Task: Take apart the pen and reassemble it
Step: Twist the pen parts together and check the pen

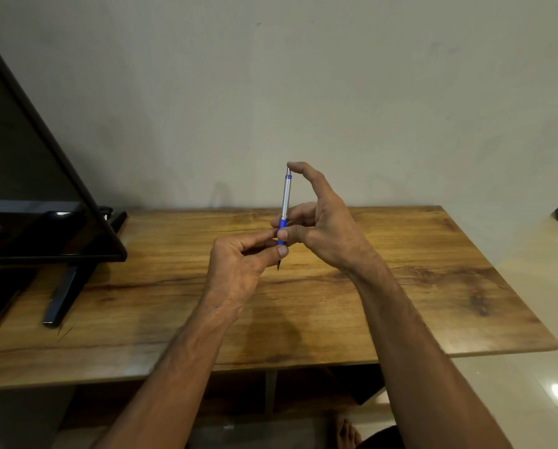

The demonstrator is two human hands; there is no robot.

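Pen (285, 202) stands nearly upright above the wooden table (433, 286), tip down, held by 2 hands; left hand (238, 264) pinches its blue grip near the tip; right hand (323, 225) clamps the grip, forefinger capping the top.

**Pen held upright between both hands**

A pen (285, 207) with a silver barrel and blue grip stands nearly vertical above a wooden table (416, 286), tip down. The right hand (323, 228) pinches the blue section between thumb and fingers, its index finger arched over to rest on the pen's top end. Just below that pinch, the left hand (238, 267) holds the lower grip with thumb and fingertips; the dark tip sticks out beneath. A black monitor (44, 189) on a stand sits well apart at the left.
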